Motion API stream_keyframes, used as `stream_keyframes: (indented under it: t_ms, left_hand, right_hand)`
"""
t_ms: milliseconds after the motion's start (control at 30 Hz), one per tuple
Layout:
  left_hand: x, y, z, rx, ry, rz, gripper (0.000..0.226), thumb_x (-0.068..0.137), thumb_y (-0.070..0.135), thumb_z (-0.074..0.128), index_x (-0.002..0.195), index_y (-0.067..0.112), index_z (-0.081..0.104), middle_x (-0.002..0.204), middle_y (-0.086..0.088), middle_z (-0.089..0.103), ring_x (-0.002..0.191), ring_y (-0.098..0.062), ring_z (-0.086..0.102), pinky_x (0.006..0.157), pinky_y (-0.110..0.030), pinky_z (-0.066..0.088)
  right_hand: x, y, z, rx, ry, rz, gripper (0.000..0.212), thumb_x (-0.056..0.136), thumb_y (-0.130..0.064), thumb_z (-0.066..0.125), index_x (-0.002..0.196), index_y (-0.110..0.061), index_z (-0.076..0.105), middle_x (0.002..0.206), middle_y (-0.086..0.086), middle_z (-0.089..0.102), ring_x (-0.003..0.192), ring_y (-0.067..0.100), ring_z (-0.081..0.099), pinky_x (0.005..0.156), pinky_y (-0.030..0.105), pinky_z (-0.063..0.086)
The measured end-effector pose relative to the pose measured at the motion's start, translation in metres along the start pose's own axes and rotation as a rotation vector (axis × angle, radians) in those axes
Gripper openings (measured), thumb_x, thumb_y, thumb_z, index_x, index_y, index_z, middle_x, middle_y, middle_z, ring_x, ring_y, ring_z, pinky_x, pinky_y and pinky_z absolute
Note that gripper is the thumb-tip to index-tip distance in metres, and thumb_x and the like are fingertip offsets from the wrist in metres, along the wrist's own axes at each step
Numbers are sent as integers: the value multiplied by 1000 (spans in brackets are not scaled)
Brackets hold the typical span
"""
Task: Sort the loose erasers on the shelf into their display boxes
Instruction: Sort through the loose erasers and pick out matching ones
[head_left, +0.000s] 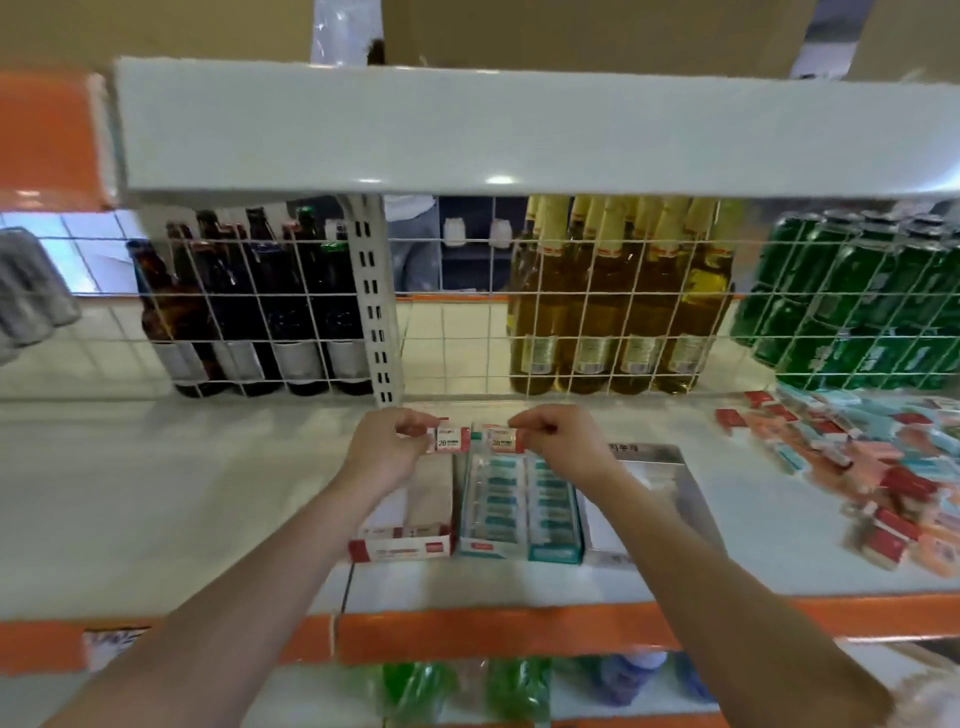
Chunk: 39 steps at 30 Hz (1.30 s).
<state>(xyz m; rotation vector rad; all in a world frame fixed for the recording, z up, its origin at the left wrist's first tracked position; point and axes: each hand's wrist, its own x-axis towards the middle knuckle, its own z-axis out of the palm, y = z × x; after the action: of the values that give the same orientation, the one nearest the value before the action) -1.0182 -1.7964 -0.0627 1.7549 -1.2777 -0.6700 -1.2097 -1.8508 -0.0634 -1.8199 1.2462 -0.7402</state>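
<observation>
I see left hand (387, 448) pinching 2B eraser (450, 439), right hand (563, 441) pinching another (501, 439); teal box (519, 548) full, red box (400, 550) near-empty.

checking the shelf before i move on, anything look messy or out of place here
Yes: a heap of loose erasers lies jumbled at the shelf's right end, outside the display boxes. Each hand pinches one eraser.

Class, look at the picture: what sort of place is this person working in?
Probably a shop: bottles and green cans line the wire-backed shelf, with display boxes of erasers.
</observation>
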Motion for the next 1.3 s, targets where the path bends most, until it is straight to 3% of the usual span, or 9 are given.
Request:
stream_keyframes:
  t_ms: [133,300,400,500,867,933,1067,1200,1300]
  left_hand:
    - [2,-22,-25,138,-38,7,22,85,-2,59,103,6,70,100,-8,66,77,-10,57,63,-17,41]
    - [-2,-35,-38,322,-105,50,21,84,3,60,101,8,72,106,-6,68,89,-14,59,75,-19,42]
    - [-6,-38,-36,402,-136,65,21,84,3,60,98,10,73,106,-2,68,96,-14,61,78,-18,43]
    - [-7,-42,-33,445,-149,69,19,84,6,59,97,9,73,105,-3,69,101,-18,62,85,-24,47]
    - [-6,-52,-32,610,-122,92,20,89,12,54,101,13,70,111,-1,65,103,-19,59,85,-27,48]
    - [-4,-53,-34,579,-111,79,17,87,11,56,97,11,70,108,-2,65,100,-19,59,85,-29,49]
    - [0,-52,-40,413,-113,77,21,87,13,59,106,11,68,113,-2,64,105,-17,58,90,-26,46]
    - [-9,-44,-42,388,-245,192,30,91,29,57,114,12,64,119,-2,63,108,-14,57,93,-24,44]
    - [-17,-40,-35,620,-458,291,55,88,47,56,131,13,51,133,0,51,121,-16,48,101,-28,39]
  right_hand:
    - [5,-18,31,-73,-36,-5,19,89,-10,57,103,-12,69,100,-2,67,88,6,58,70,12,40]
    - [4,-31,61,-243,-113,11,18,85,-6,58,96,-8,72,99,5,68,83,10,57,62,9,42]
    - [0,-35,73,-310,-132,60,19,87,-10,57,100,-10,71,100,4,68,81,12,57,69,19,47]
    - [-3,-38,81,-369,-146,84,19,89,-12,54,101,-11,70,100,5,68,81,13,60,65,18,48]
    - [7,-40,96,-618,-165,259,28,88,-14,56,116,-9,58,113,9,59,98,21,60,90,31,52]
    - [7,-38,98,-593,-146,269,35,86,-15,61,120,-10,54,116,8,56,100,21,58,91,32,51]
    - [-2,-37,93,-555,-110,138,26,92,-16,52,117,-17,61,118,4,55,100,19,58,88,26,51]
    - [-4,-34,78,-503,-48,85,27,94,-14,48,115,-18,63,119,2,61,101,17,59,86,25,48]
    - [-7,-32,68,-483,-17,72,27,94,-13,46,113,-17,65,118,3,62,101,18,59,84,25,46]
